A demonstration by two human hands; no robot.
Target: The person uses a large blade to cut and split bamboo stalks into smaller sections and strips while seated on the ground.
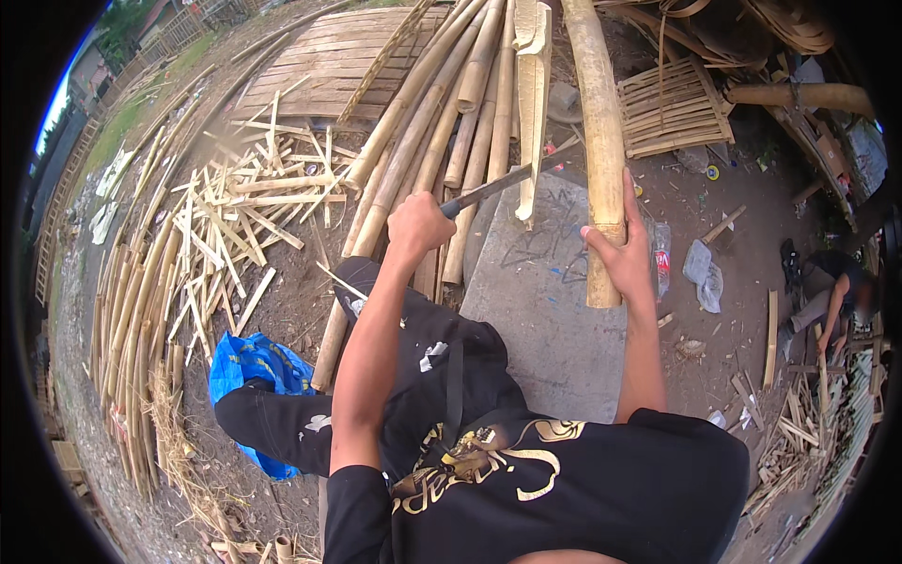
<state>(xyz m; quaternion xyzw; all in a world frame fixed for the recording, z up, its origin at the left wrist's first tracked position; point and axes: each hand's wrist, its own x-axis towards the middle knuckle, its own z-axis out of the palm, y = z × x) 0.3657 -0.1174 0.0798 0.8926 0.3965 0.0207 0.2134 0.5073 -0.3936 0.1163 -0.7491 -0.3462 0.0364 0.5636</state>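
Observation:
My left hand is closed round the handle of a machete, its dark blade pointing right and away from me. Crossing the blade is a split bamboo piece, pale on its inner face. I cannot tell whether the two touch. A thick whole bamboo pole stands to the right of it, reaching up past the top of the view. My right hand grips this pole near its lower end, thumb on the near side and fingers along the right side. Beneath lies a grey slab.
Long bamboo poles lie ahead, beside a heap of split strips. More poles are stacked at far left. A blue bag sits by my leg. A slatted bamboo panel is at right. Another person bends over scraps at far right.

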